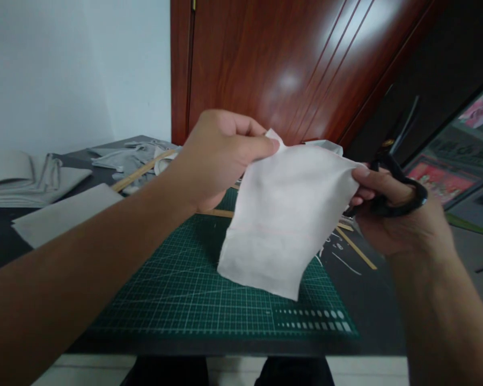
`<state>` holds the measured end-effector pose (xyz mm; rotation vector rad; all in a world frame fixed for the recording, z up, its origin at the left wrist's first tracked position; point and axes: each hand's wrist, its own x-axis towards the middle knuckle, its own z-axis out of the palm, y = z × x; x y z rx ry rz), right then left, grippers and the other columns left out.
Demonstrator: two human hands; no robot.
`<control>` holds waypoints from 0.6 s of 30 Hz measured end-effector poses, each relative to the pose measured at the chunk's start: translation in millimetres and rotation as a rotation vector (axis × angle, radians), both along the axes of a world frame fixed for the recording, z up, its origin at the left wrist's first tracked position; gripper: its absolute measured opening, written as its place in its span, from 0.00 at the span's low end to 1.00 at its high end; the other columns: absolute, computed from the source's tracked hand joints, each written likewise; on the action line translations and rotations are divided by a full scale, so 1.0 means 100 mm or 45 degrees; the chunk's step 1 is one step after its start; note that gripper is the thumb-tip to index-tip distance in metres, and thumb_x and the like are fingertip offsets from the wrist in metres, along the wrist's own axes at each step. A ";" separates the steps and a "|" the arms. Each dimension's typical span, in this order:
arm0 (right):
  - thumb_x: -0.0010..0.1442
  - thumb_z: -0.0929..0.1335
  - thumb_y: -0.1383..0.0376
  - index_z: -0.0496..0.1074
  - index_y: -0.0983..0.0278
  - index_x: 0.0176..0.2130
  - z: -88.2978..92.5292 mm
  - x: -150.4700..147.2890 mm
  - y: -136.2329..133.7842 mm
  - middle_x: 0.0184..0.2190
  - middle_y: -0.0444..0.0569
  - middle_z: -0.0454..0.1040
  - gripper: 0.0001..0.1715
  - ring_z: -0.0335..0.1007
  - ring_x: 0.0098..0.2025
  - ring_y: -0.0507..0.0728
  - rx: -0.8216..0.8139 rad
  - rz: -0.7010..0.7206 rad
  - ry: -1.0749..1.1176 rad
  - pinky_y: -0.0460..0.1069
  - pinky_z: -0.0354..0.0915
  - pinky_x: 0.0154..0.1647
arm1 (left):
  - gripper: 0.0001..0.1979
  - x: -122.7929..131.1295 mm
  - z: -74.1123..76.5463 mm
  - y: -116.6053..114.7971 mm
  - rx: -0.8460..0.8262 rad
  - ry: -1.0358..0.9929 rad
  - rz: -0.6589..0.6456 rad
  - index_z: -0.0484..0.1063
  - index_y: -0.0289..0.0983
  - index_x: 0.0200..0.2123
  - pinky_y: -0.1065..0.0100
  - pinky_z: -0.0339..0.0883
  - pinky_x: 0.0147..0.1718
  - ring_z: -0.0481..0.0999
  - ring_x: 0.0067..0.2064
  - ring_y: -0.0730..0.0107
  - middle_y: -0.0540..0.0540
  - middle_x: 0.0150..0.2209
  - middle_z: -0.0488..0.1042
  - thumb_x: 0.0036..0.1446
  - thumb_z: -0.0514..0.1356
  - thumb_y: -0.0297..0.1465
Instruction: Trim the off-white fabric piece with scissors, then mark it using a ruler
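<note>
My left hand (pixel 225 153) pinches one upper corner of the white cloth (pixel 279 214); my right hand (pixel 394 214) pinches the other, also carrying black scissors (pixel 418 201). The cloth hangs between and below my fingertips. Expect light, limp, non-slippery handling; grip at the corners to limit sag. Beneath my fingers: a flat, gridded green cutting mat (pixel 177 295).

Our forearms (pixel 104 254) are bare as far as we can see, and so are our fingers (pixel 261 147). Plain black clothing covers our legs (pixel 167 371).
</note>
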<state>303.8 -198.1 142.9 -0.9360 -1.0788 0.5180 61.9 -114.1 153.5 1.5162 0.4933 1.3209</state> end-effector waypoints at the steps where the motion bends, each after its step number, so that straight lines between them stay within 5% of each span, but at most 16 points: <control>1: 0.43 0.84 0.72 0.78 0.64 0.23 0.06 0.05 0.07 0.19 0.39 0.68 0.15 0.58 0.21 0.47 -0.062 -0.004 0.054 0.41 0.67 0.16 | 0.10 0.04 -0.03 -0.01 -0.060 -0.016 -0.017 0.76 0.33 0.24 0.69 0.66 0.29 0.74 0.27 0.73 0.49 0.25 0.74 0.57 0.66 0.22; 6: 0.48 0.79 0.79 0.74 0.64 0.23 0.22 -0.06 0.63 0.18 0.37 0.67 0.16 0.62 0.20 0.46 -0.094 -0.034 0.013 0.40 0.65 0.17 | 0.06 0.06 -0.31 -0.11 -0.371 -0.237 -0.144 0.75 0.34 0.28 0.66 0.75 0.36 0.79 0.33 0.68 0.46 0.32 0.79 0.57 0.67 0.24; 11: 0.47 0.83 0.73 0.71 0.63 0.23 -0.21 -0.42 1.11 0.18 0.40 0.72 0.20 0.63 0.19 0.47 -0.279 0.040 -0.101 0.43 0.64 0.17 | 0.06 -0.36 -0.94 -0.19 -0.802 -0.190 -0.061 0.77 0.38 0.29 0.63 0.78 0.49 0.83 0.45 0.62 0.46 0.39 0.84 0.56 0.69 0.25; 15: 0.47 0.85 0.61 0.74 0.63 0.30 -0.73 -0.47 1.00 0.16 0.38 0.71 0.21 0.64 0.18 0.50 -0.465 0.122 -0.188 0.45 0.64 0.17 | 0.07 -0.91 -1.38 -0.07 -0.783 0.426 0.016 0.76 0.39 0.25 0.63 0.76 0.44 0.80 0.40 0.61 0.47 0.31 0.79 0.52 0.71 0.29; 18: 0.45 0.85 0.53 0.74 0.64 0.33 -1.00 -0.33 0.77 0.16 0.38 0.72 0.27 0.64 0.17 0.50 -0.606 0.138 -0.296 0.46 0.60 0.16 | 0.07 -1.22 -1.43 0.13 -0.528 0.922 0.134 0.75 0.40 0.28 0.62 0.72 0.37 0.79 0.33 0.60 0.47 0.28 0.79 0.51 0.68 0.35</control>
